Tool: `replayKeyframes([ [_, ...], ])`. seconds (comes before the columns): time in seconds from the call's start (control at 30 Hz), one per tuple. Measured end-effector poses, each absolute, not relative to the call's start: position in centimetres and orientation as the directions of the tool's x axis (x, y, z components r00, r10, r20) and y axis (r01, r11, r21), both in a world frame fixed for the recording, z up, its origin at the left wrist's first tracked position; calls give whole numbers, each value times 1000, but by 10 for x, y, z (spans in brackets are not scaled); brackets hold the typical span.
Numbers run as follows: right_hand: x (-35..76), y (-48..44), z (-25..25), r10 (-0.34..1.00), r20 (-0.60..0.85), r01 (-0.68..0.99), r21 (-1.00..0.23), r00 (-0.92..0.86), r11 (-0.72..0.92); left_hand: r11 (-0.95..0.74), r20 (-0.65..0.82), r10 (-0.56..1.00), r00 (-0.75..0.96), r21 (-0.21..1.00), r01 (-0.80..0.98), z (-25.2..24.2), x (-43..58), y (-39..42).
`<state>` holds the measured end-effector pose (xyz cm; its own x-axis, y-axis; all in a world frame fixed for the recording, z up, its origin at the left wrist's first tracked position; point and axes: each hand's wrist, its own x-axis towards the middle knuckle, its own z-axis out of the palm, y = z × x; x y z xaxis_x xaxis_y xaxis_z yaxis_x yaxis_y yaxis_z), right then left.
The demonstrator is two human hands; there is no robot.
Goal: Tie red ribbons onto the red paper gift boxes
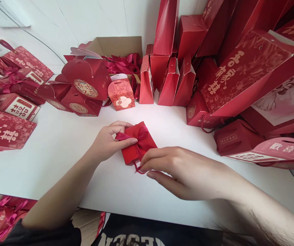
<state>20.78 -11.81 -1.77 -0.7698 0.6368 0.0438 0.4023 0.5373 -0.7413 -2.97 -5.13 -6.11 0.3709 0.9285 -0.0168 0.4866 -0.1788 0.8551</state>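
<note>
A small red gift box (128, 156) sits on the white table, tied with a dark red satin ribbon bow (143, 136). My left hand (111, 140) grips the box at its left side, its thumb pressed on the ribbon near the knot. At the lower right corner, the fingers of my right hand (175, 169) reach the box and ribbon end. Its thumb is apart from the other fingers. A twisted red cord (139, 171) loops out below the box, close to these fingertips. My right fingers hide part of the bow and box.
Behind stands an open cardboard box (120, 44) of loose ribbons. Red gift boxes (87, 78) are stacked at back left, several tall ones (169, 83) further right. Large red boxes (239, 75) lean at right; bow-tied boxes (21, 107) crowd the left. The table's front edge (85, 208) runs beneath my forearms.
</note>
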Motion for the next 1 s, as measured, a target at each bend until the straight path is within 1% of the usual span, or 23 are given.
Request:
replayKeyframes([
  [0.1, 217, -111, -19, 572, -25, 358, -802, -820, 478, -160, -28, 936, 350, 854, 496, -61, -29, -54],
  [0.2, 226, -104, -22, 528, -75, 348, -828, -846, 440, -152, -33, 941, 337, 848, 508, -60, -27, -58],
  [0.23, 228, -101, -23, 539, -82, 357, -831, -838, 427, -159, -29, 940, 339, 843, 514, -59, -27, -59],
  [0.3, 229, -96, -25, 621, -73, 403, -818, -780, 410, -174, -28, 933, 359, 838, 518, -59, -26, -62],
  [0.33, 228, -95, -27, 686, -54, 446, -796, -726, 409, -174, -36, 927, 374, 840, 514, -58, -26, -63],
  [0.4, 225, -94, -29, 815, 14, 566, -712, -580, 415, -163, -61, 914, 402, 851, 499, -57, -25, -64],
  [0.43, 222, -94, -30, 851, 46, 622, -662, -523, 418, -153, -72, 910, 409, 858, 491, -57, -24, -64],
  [0.5, 217, -97, -32, 869, 78, 691, -573, -489, 441, -135, -84, 909, 409, 867, 479, -57, -24, -65],
  [0.67, 208, -110, -31, 787, 119, 671, -456, -605, 584, -127, -79, 918, 389, 870, 476, -59, -24, -64],
  [0.77, 205, -119, -28, 761, 131, 673, -388, -636, 629, -133, -75, 916, 394, 870, 475, -60, -25, -64],
  [0.83, 202, -126, -26, 730, 167, 658, -335, -663, 674, -127, -77, 916, 394, 876, 466, -60, -26, -64],
  [0.9, 198, -132, -26, 657, 223, 603, -268, -720, 751, -114, -83, 915, 395, 885, 451, -60, -26, -63],
  [1.0, 189, -137, -29, 549, 275, 534, -133, -790, 835, -98, -92, 913, 397, 897, 431, -60, -25, -63],
])
